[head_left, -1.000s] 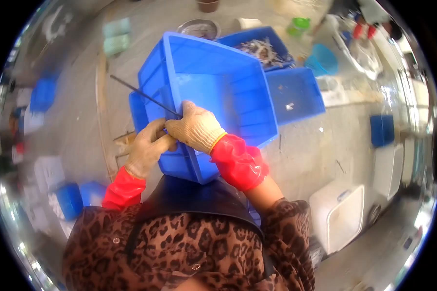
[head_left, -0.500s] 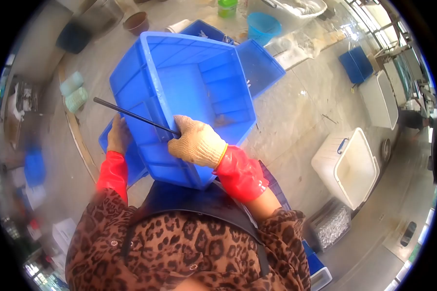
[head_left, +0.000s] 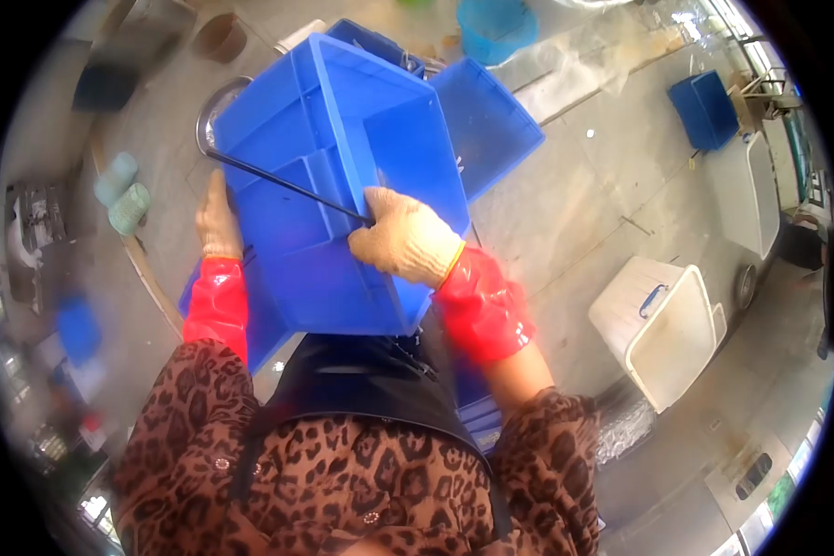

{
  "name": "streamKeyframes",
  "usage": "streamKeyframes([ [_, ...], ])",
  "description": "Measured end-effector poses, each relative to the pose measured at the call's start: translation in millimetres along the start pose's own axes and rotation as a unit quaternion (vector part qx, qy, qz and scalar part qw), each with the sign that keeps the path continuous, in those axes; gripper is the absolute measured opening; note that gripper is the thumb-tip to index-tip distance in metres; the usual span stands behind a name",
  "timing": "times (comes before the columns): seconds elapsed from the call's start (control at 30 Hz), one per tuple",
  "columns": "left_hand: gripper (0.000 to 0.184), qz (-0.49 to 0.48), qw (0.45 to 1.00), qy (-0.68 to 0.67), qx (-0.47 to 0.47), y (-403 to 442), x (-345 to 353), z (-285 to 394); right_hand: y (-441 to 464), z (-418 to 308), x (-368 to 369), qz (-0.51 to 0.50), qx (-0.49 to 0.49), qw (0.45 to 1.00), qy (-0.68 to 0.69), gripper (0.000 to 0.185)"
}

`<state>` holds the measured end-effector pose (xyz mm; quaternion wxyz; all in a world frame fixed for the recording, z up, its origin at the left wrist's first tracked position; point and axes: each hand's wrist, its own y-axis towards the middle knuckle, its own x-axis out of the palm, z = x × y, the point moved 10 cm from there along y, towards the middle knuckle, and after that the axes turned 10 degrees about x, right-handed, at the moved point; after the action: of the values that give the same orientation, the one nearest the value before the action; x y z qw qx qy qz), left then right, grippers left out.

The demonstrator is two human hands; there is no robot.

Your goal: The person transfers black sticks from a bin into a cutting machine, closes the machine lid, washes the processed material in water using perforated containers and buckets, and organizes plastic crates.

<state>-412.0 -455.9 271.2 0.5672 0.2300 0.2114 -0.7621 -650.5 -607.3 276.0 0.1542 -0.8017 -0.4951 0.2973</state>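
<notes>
A large blue plastic crate (head_left: 287, 250) is tilted in front of me, its inside facing up and right. My right hand (head_left: 406, 236), in a cream knit glove with a red cuff, closes round the crate's near rim and a long dark handle (head_left: 287, 187). At the handle's far end is a round metal rim (head_left: 204, 120), partly hidden behind the crate; it looks joined to the handle. My left hand (head_left: 217, 221), gloved alike, lies along the crate's outer left side with its fingers stretched out; its thumb is hidden.
Another blue crate (head_left: 491, 125) stands behind the tilted one. A white tub (head_left: 653, 324) is at the right, beside a metal surface (head_left: 695, 454). At the back are a light blue basin (head_left: 496, 32) and a brown bucket (head_left: 219, 39). Pale green rolls (head_left: 128, 208) lie at left.
The tilted crate has turned so that more of its outer side and less of its inside shows. The round metal rim has come into view. Both hands keep their places on the crate.
</notes>
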Motion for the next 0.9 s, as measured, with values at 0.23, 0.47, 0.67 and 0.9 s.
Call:
streamKeyframes([
  [0.23, 0.034, -0.131, 0.965, -0.214, -0.079, -10.9, 62.2, 26.7, 17.5, 59.6, -3.9, -0.04, 0.114, 0.992, 0.043, 0.025],
  [0.47, 0.034, -0.154, 0.97, -0.188, -0.005, 0.2, 81.7, 31.8, 19.5, 94.4, 27.3, -0.086, 0.165, 0.97, 0.158, 0.027],
  [0.67, 0.042, -0.046, 0.97, -0.144, -0.189, -36.2, 71.0, 3.1, 5.4, 50.9, 0.2, -0.097, 0.129, 0.983, 0.087, 0.025],
  [0.9, 0.043, -0.144, 0.98, -0.123, -0.068, -29.2, 80.0, 25.2, 7.3, 17.5, -22.2, -0.144, 0.024, 0.988, 0.049, 0.029],
])
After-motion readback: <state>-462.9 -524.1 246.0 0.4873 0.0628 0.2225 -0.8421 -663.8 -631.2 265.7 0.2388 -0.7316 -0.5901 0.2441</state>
